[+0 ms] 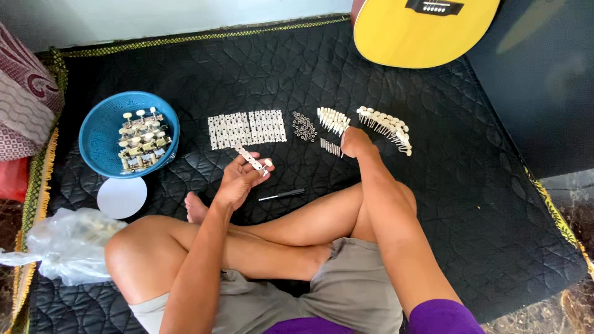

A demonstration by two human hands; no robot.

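I sit cross-legged on a black quilted mat (pixel 260 68). My left hand (pixel 238 179) holds a metal tuner plate with a white knob (pixel 253 161) above the mat. My right hand (pixel 356 141) reaches forward, fingers closed, onto a row of small pins (pixel 331 147), between a cluster of white pegs (pixel 333 119) and a curved row of white-knobbed tuner posts (pixel 387 127). Whether it grips anything is hidden. A row of flat metal plates (pixel 247 128) and a pile of small washers (pixel 304 126) lie ahead of the left hand. A black screwdriver (pixel 283 195) lies by my leg.
A blue basket (pixel 102 133) holding several assembled tuners sits at left, a white round lid (pixel 122 197) beside it. A clear plastic bag (pixel 68 244) rests by my left knee. A yellow guitar body (pixel 421 31) lies at the far edge. Patterned cushion (pixel 21 99) at left.
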